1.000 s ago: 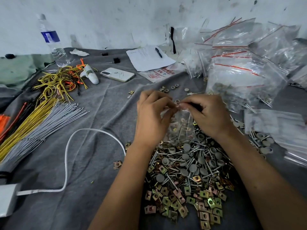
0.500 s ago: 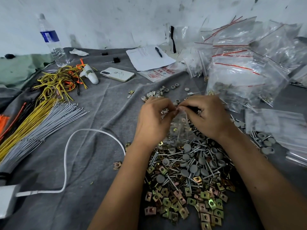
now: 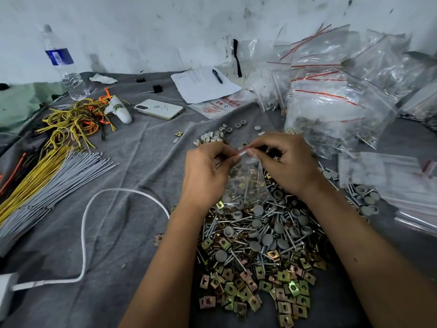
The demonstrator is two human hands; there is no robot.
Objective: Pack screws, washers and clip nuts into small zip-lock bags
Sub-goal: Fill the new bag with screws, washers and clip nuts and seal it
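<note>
A small zip-lock bag [image 3: 248, 181] is held up over the grey cloth [image 3: 132, 209], pinched along its top strip by both hands. The left hand [image 3: 205, 171] is curled, with thumb and forefinger closed on the left end of the strip; the right hand [image 3: 286, 162] is curled likewise, its fingertips [image 3: 250, 151] pressed on the strip just beside those of the left. The bag hangs between the two wrists, and screws and gold-coloured pieces can be seen through its clear film. Whether the seal is fully closed cannot be told.

Directly below the bag a heap of loose hardware is spread on the cloth: long screws [image 3: 274, 223] mixed with round grey washers [image 3: 257, 209] nearer the hands, and square gold clip nuts [image 3: 250, 287] in a bank toward the near edge. A smaller cluster of pale ring pieces [image 3: 212, 137] is seen just beyond the left hand.

To the right, flat empty bags [image 3: 387, 181] are stacked, and further back a large mound of filled bags [image 3: 331, 95] with red seal lines is piled against the wall. Beyond the hands a phone [image 3: 159, 109], a sheet of paper [image 3: 201, 87] and a pen [image 3: 217, 76] are laid. At the left, bundles of grey and yellow cable ties [image 3: 49, 176], a white cable [image 3: 94, 209] and a water bottle [image 3: 65, 65] are placed.
</note>
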